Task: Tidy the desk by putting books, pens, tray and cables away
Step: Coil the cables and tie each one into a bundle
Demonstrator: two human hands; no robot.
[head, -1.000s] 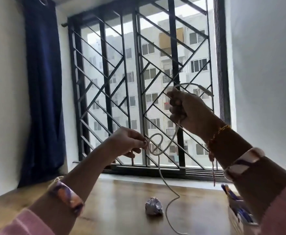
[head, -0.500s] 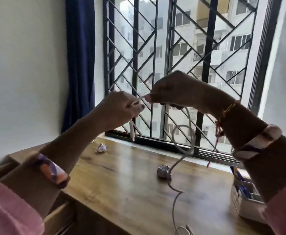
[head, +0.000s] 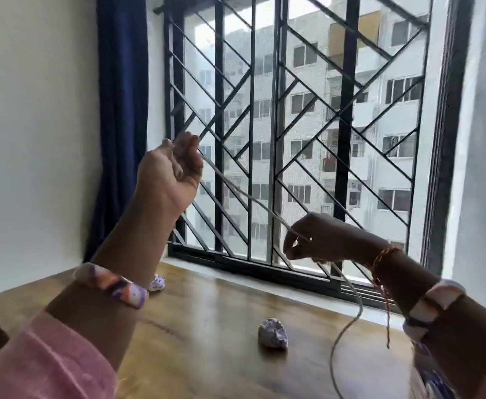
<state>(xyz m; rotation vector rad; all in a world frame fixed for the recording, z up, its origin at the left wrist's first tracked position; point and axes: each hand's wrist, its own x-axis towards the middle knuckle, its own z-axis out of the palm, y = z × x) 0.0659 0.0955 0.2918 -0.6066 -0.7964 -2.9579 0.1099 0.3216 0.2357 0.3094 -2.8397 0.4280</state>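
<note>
A thin white cable (head: 244, 194) is stretched taut in the air between my two hands, above the wooden desk (head: 207, 326). My left hand (head: 170, 171) is raised high at the left, palm toward me, pinching one end of the cable between its fingertips. My right hand (head: 319, 240) is lower at the right, with thumb and fingers closed around the cable. From that hand the rest of the cable hangs down in a curve to the desk's front edge at the lower right.
Two crumpled paper balls lie on the desk: one in the middle (head: 273, 336), one at the back left (head: 157, 282) behind my left forearm. A barred window (head: 276, 139) and a blue curtain (head: 121, 110) stand behind the desk. Walls close both sides.
My hands were together in front of the window; now they are apart. The left hand rose up and left, the right dropped low, and the cable's loop is pulled straight.
</note>
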